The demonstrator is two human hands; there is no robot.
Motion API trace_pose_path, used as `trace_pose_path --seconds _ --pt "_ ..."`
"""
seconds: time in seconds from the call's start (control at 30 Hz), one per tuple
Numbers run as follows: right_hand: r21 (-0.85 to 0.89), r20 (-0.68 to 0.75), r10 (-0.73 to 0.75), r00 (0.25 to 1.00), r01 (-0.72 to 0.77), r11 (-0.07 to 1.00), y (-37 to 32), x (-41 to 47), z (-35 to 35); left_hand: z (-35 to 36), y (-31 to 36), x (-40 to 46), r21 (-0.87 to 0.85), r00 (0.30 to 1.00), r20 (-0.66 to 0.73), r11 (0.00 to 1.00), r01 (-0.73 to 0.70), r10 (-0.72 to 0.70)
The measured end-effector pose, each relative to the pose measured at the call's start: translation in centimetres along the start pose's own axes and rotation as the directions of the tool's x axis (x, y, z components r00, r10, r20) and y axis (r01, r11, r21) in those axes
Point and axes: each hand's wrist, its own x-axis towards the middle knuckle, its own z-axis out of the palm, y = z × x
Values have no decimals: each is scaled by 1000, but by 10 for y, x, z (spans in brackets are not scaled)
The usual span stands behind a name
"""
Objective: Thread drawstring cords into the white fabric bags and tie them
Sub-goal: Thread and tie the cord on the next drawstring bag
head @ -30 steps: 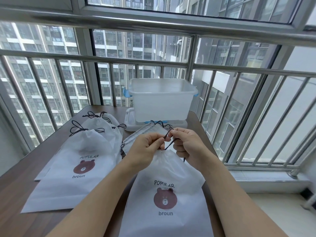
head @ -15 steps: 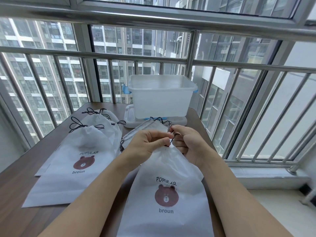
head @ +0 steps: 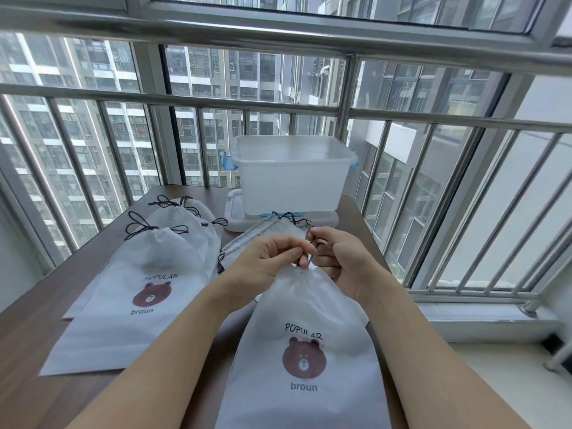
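Note:
A white fabric bag [head: 309, 360] with a brown bear print lies in front of me, its gathered top raised between my hands. My left hand [head: 266, 261] pinches the bag's neck together with the dark drawstring cord [head: 309, 258]. My right hand [head: 340, 258] pinches the cord's loop just to the right, fingers curled round it. Both hands nearly touch above the bag's mouth. To the left lies a pile of tied bear bags [head: 145, 274] with black cord bows on top.
A translucent plastic box [head: 294, 178] stands on its lid at the back of the brown table [head: 28, 335]. Flat untied bags [head: 266, 233] lie behind my hands. Metal window railings [head: 464, 187] run close along the far and right sides.
Both hands stay at the bag's neck; the cord loop that hung below my right hand has been drawn up shorter between my fingers. The view has tilted slightly.

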Motion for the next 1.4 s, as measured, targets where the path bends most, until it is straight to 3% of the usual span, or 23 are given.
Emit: trace_pose_path --seconds 0.2,0.43,0.77,0.87,0.9,0.97,1.0,1.13,1.2,1.27,1.4 --pt "-2 -26 4 1000 -4 1000 4 2 5 0 0 -1 77 998 51 996 -40 36" --pt "53 -68 5 998 -1 999 1 -3 7 -1 -4 2 38 998 -35 998 -53 55" --pt "92 -92 20 996 -12 996 -1 -6 8 -5 -5 1 53 999 38 998 28 -30" --pt "-74 -84 -58 995 52 996 -2 -4 3 -6 -3 0 -19 997 44 998 58 -57" --pt "-231 -87 -110 990 87 969 -4 -4 0 -6 -2 0 -51 997 15 996 74 -73" --pt "-576 -83 -212 974 127 808 -8 -7 -5 -6 -1 2 -72 991 -82 993 96 -102" --pt "-661 -51 -269 962 169 731 -9 -8 -7 -6 -1 2 -65 985 -130 992 105 -113" --pt "-481 283 -421 862 507 715 -10 -20 6 2 -2 1 56 987 -157 998 41 -32" --pt "-522 357 -477 803 595 611 -5 -21 17 7 -3 0 196 988 -139 980 -40 68" --pt "-585 359 -535 765 631 510 0 -20 20 7 -5 1 288 984 -149 956 -53 100" --pt "-570 232 -637 735 634 523 1 -17 16 7 -7 2 248 976 -218 968 32 24"
